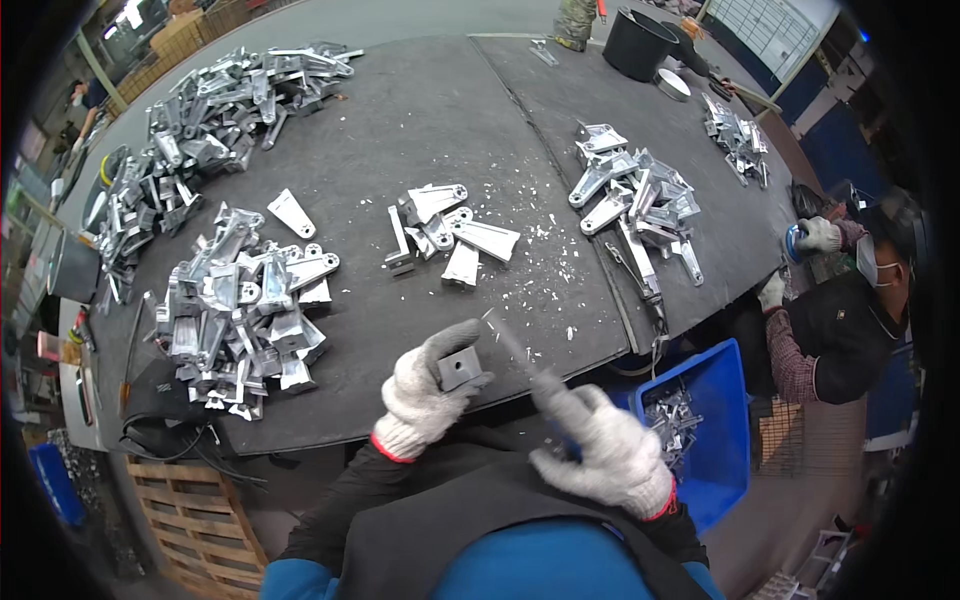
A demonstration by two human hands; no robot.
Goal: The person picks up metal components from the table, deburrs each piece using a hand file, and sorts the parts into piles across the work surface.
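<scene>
Both hands wear white knit gloves with grey fingers and red cuffs. My left hand (430,390) is closed around a metal bracket (461,368), whose flat square end with a small hole faces up. In my right hand (605,440) is a slim tool with a thin metal blade (510,338). Motion blurs the blade, and the glove hides its handle. The blade's tip is just right of the bracket, apart from it. Beyond my hands, several cast metal brackets (485,238) lie loose on the dark table (400,130) among pale shavings.
Bracket heaps lie left (235,310), far left (220,110) and right (645,190). A blue bin (725,400) of metal parts stands below the table at right. A black bucket (638,45) is at the back. A masked co-worker (840,320) works at right; a wooden pallet (190,510) is lower left.
</scene>
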